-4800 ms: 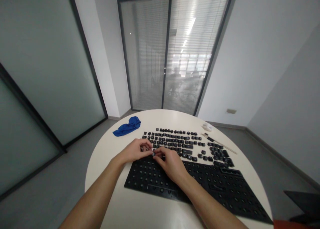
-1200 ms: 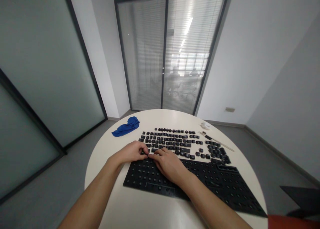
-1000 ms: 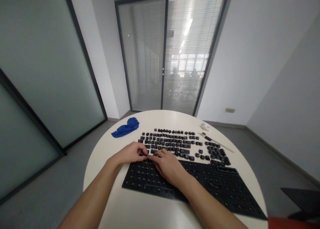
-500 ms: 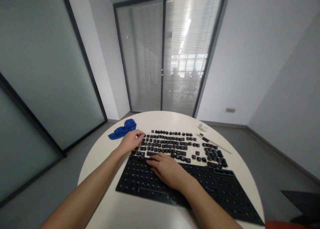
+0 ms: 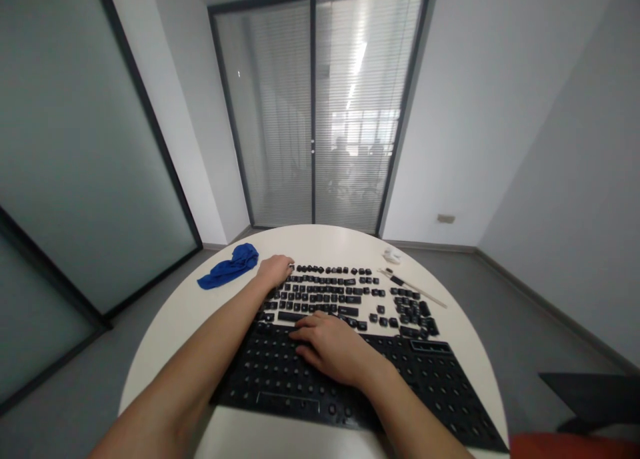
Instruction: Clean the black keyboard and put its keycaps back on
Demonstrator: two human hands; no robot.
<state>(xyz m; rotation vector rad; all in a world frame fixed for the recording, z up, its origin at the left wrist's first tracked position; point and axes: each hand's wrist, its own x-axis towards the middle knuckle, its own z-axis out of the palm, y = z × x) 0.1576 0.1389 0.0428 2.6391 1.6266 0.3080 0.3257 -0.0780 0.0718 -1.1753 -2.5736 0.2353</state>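
A black keyboard base [image 5: 280,372] without its keycaps lies along the near side of the round table. Beyond it, several black keycaps [image 5: 320,289] are laid out in rows. My left hand [image 5: 277,270] reaches to the far left end of these rows, its fingertips closed at a keycap by the top row. Over the upper edge of the base rests my right hand [image 5: 325,344], fingers spread, near a long keycap [image 5: 290,317]. Nothing shows in it.
A crumpled blue cloth [image 5: 230,267] lies on the round white table [image 5: 165,352] at the left. At the right are a thin brush [image 5: 417,289], a small white item [image 5: 393,255] and a cluster of keycaps [image 5: 413,312]. Part of a red seat [image 5: 560,445] shows lower right.
My left hand has moved forward, from the left ends of the middle rows to the top row. My right hand stays over the base. The view has shifted slightly to the right.
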